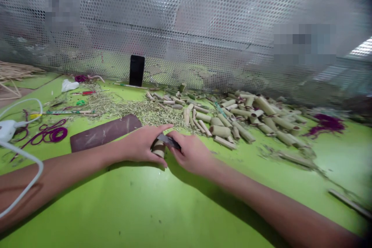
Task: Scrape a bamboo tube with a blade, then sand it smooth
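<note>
In the middle of the head view, my left hand is closed round a short bamboo tube, thumb on the near side and fingers on the far side. My right hand grips a knife with a dark handle, its grey blade lying across the top end of the tube. Whether the edge is cutting into the bamboo I cannot tell. Behind my left forearm lies a brown sheet that looks like sandpaper. Pale shavings are scattered just beyond my hands.
A heap of cut bamboo pieces spreads behind my right hand. A black phone leans on the perforated metal screen. Purple cord and a white cable lie at left. More purple fibre is at right.
</note>
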Action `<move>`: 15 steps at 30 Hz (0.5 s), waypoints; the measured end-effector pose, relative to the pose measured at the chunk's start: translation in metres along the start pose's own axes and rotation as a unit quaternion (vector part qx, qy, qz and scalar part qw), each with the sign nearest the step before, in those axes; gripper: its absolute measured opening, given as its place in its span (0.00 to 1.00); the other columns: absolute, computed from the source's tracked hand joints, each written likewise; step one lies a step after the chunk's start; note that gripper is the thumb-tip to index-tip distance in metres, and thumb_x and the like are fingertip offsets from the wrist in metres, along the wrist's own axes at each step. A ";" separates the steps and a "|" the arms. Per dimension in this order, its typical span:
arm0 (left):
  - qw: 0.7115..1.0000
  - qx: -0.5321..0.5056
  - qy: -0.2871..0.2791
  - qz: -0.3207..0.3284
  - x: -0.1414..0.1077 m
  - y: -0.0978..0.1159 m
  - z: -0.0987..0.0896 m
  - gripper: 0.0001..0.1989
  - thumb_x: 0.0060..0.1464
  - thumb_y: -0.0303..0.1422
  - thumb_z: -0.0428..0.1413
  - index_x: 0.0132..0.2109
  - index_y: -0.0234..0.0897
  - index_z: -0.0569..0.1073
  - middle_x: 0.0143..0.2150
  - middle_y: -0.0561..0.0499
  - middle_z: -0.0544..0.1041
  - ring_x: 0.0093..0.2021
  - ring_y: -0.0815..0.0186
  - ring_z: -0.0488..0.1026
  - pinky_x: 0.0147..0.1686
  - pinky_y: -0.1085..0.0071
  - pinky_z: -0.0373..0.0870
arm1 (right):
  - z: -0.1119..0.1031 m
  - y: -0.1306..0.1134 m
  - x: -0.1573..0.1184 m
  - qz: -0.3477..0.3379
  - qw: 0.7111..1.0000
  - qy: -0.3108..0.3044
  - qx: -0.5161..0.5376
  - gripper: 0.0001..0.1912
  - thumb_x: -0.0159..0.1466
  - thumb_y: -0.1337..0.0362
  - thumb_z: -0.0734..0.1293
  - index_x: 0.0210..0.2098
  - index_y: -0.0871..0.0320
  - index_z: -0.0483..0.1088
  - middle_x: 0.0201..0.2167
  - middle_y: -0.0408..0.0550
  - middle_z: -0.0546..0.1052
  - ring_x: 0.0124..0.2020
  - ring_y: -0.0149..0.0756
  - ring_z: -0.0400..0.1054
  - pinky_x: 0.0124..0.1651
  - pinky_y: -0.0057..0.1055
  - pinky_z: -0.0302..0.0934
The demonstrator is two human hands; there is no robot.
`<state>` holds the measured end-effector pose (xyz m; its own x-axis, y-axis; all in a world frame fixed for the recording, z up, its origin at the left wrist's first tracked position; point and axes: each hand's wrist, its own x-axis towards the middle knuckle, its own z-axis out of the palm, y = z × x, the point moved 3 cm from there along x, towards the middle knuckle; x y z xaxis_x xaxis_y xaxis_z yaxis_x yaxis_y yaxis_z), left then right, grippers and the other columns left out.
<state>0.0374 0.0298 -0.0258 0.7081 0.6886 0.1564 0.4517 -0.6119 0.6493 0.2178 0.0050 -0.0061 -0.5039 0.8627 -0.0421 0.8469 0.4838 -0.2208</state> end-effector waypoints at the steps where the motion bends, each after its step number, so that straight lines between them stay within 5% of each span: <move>1: 1.000 0.000 0.001 0.002 0.000 0.000 0.000 0.59 0.45 0.54 0.75 0.76 0.41 0.57 0.68 0.35 0.74 0.66 0.40 0.72 0.66 0.47 0.65 | -0.001 0.000 -0.001 -0.002 1.000 0.006 0.007 0.14 0.74 0.65 0.59 0.52 0.59 0.73 0.32 0.52 0.83 0.27 0.39 0.71 0.30 0.32 0.55; 7: 1.000 -0.024 0.009 -0.004 -0.002 -0.003 -0.002 0.57 0.46 0.55 0.74 0.75 0.44 0.59 0.68 0.37 0.74 0.65 0.41 0.73 0.64 0.48 0.69 | -0.017 0.013 -0.004 -0.018 0.996 0.073 0.043 0.13 0.74 0.61 0.60 0.48 0.57 0.75 0.31 0.49 0.82 0.26 0.38 0.71 0.29 0.31 0.57; 12: 0.998 -0.039 0.024 -0.052 -0.007 -0.002 -0.004 0.54 0.50 0.52 0.72 0.76 0.44 0.58 0.64 0.37 0.76 0.61 0.43 0.76 0.62 0.48 0.71 | -0.023 0.030 0.002 0.037 0.997 0.059 -0.024 0.15 0.74 0.63 0.61 0.55 0.58 0.74 0.31 0.49 0.82 0.26 0.39 0.72 0.28 0.31 0.54; 15: 0.997 -0.054 0.024 -0.055 -0.007 -0.001 -0.004 0.54 0.49 0.53 0.72 0.75 0.44 0.58 0.64 0.37 0.76 0.61 0.43 0.75 0.62 0.48 0.71 | -0.018 0.028 0.001 0.011 0.999 0.045 -0.026 0.17 0.74 0.58 0.61 0.54 0.61 0.72 0.30 0.50 0.80 0.26 0.40 0.71 0.28 0.32 0.56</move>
<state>0.0297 0.0273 -0.0247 0.6299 0.7682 0.1142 0.4617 -0.4886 0.7404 0.2446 0.0220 0.0054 -0.4696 0.8819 0.0414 0.8664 0.4693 -0.1704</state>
